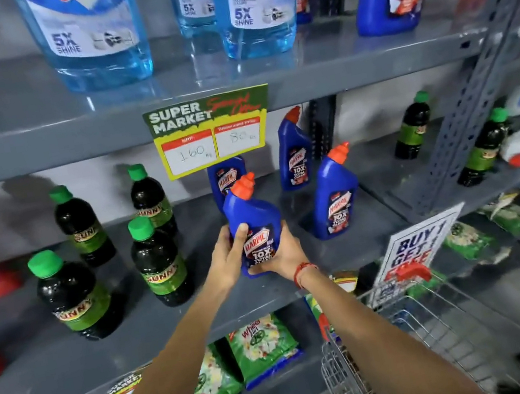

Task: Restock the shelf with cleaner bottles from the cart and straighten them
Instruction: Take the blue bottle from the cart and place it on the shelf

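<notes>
Head view, the only one we've got. You've got the blue plastic cleaner bottle with the orange nozzle cap [254, 224] in both hands, centre of frame, over the grey metal middle shelf [53, 354]. Left hand [229, 259] wraps the bottle's left side, thumb laid across the label front; right hand [284, 255] cups the base from below and to the right, red thread band at the wrist. Both closed on the bottle, so neither is free. That two-handed hold looks like steering, not carrying: label faces you, nozzle tilts up-left, base seems just above or at the shelf deck, can't tell if it's touching.

Why here? Three matching blue bottles w/ orange caps already stand in this bay: one directly behind yours, half hidden under the yellow-and-green price card [210, 132]; one further back right [294, 152]; one front right [333, 194]. Yours fills the front-left gap of that block, I'd say.

Left of centre, four dark bottles w/ green caps [159, 263] sit in their own group, near but apart from yours. Keep clear of them.

Lower right, the wire shopping cart [413, 326] w/ red handle sits close by your right arm. Contents mostly hidden, so can't tell how much stock's left.

Likely next: seat it upright, label fwd.
</notes>
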